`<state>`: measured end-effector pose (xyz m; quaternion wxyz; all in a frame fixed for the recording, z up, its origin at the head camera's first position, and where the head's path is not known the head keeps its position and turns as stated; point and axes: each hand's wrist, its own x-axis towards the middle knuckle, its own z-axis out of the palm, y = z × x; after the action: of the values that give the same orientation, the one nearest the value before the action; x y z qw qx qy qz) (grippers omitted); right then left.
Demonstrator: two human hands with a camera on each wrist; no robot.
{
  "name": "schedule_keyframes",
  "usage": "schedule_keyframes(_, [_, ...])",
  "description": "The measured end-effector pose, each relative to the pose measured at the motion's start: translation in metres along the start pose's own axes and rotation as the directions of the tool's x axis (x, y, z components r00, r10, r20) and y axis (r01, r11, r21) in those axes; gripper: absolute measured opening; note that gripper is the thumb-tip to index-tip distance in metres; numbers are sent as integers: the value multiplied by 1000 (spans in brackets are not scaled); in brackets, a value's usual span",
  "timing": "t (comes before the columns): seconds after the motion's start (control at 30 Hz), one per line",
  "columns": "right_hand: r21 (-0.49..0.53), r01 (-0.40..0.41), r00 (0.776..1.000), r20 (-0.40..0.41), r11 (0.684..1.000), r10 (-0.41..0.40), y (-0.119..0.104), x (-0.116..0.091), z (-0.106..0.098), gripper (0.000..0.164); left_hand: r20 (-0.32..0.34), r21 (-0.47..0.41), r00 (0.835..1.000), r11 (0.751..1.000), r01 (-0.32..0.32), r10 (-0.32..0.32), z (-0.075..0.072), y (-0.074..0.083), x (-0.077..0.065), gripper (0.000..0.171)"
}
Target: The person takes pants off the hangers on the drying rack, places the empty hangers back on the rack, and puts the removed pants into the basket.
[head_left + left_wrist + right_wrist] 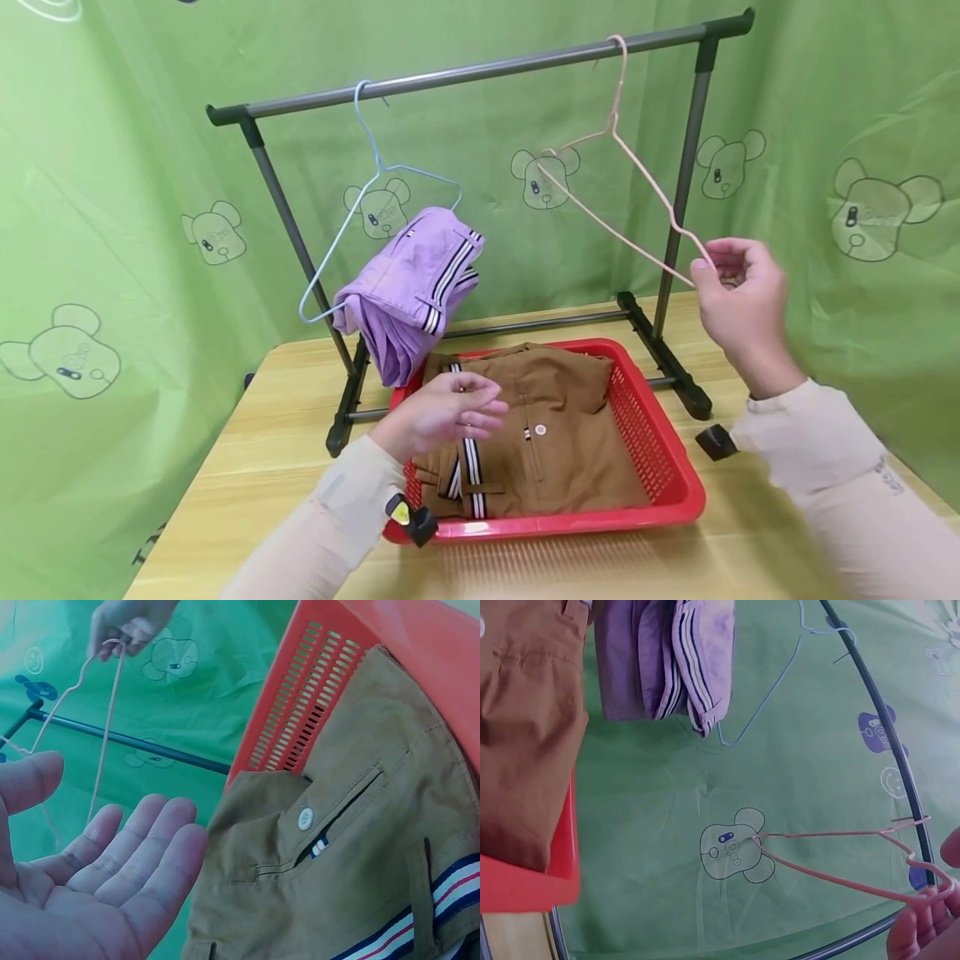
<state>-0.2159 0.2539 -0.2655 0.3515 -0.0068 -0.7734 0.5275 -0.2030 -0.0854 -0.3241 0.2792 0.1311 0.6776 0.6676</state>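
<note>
From where I stand, the pale wooden table shows a broad bare strip left of the basket, and its left edge runs clear to see. Along the grey metal rail of the clothes rack there is a long free stretch between the two hangers.

The pink wire hanger hooks over the rail toward its right end, its frame bare and swung forward at the lower right corner. There the right hand pinches the wire between thumb and curled fingers. The left hand hovers above the basket with its fingers loosely extended, holding nothing.

Under it lie brown trousers with a white button and a striped waistband, folded inside the red plastic basket, which stands between the rack's black feet. Folded purple trousers with striped trim hang from a light-blue wire hanger, low over the basket's back left corner and crowding that side. A green curtain printed with bear faces closes off the space behind.
</note>
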Motion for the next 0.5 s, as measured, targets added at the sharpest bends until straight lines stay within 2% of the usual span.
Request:
schedule_keyframes(0.03, [36,-23,1000,-14,999,24,1,-1,-1,19,-8,2,1000,1000,-10,10,-1,1,-1,37])
schedule_keyframes(0.1, [172,-75,996,-26,982,81,4,-5,-3,20,-29,9,999,999,-35,36,-3,2,-5,36])
schedule_keyframes(0.17, [350,-122,991,-8,929,133,7,-8,-6,19,-53,7,997,998,-63,64,-6,6,-9,36])
schedule_keyframes(0.2, [456,-150,987,18,877,159,10,-9,-8,19,-71,6,994,997,-78,78,-7,7,-11,35])
schedule_keyframes(0.27, [653,-219,974,106,725,199,16,-13,-14,15,-107,-5,988,994,-109,107,-11,11,-15,33])
schedule_keyframes(0.3, [714,-263,964,164,649,210,19,-15,-17,13,-128,-13,984,992,-124,122,-13,12,-17,30])
schedule_keyframes(0.4, [800,-422,905,347,427,245,34,-20,-28,9,-196,-31,964,981,-191,181,-19,18,-23,22])
schedule_keyframes(0.5, [779,-560,826,497,284,264,52,-27,-38,9,-282,-6,921,960,-281,268,-25,26,-27,17])
